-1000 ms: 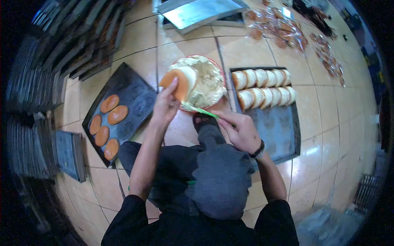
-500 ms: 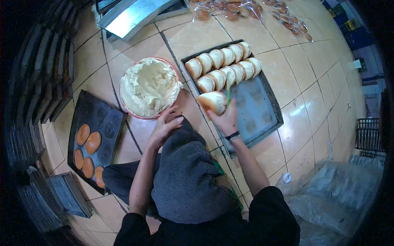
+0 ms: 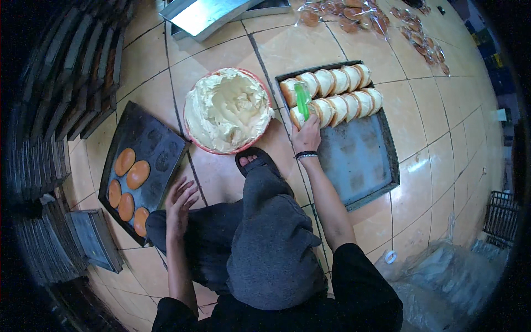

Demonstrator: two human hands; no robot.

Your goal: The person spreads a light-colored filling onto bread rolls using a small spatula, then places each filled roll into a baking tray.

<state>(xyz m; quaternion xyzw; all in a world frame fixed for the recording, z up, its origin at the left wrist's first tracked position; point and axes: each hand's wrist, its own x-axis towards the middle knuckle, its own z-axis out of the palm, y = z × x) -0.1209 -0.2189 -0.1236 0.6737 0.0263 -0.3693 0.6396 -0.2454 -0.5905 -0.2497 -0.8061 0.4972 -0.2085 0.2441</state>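
My right hand [image 3: 307,134] grips a green spatula [image 3: 302,100] over the left end of the near row of cream-covered buns [image 3: 352,106] in a large metal tray [image 3: 354,160]. Its fingers touch the end bun [image 3: 297,117], partly covered by the hand and spatula. My left hand [image 3: 180,206] hovers, fingers apart and holding nothing, beside a dark baking tray [image 3: 145,119]. Several plain brown buns [image 3: 138,175] lie in that tray. Between the trays stands a red-rimmed bowl [image 3: 194,141] heaped with pale cream [image 3: 235,110].
Bagged buns [image 3: 354,14] lie on the tiles at the far side. Metal pans [image 3: 207,14] are at the far left, and stacked dark trays [image 3: 83,66] line the left side. Clear plastic sheeting [image 3: 448,276] lies at the near right. My sandalled foot [image 3: 257,161] is below the bowl.
My right hand has moved the cream-covered bun to the left end of the near row. My left hand has left my knee and moved toward the dark tray. The view has shifted.
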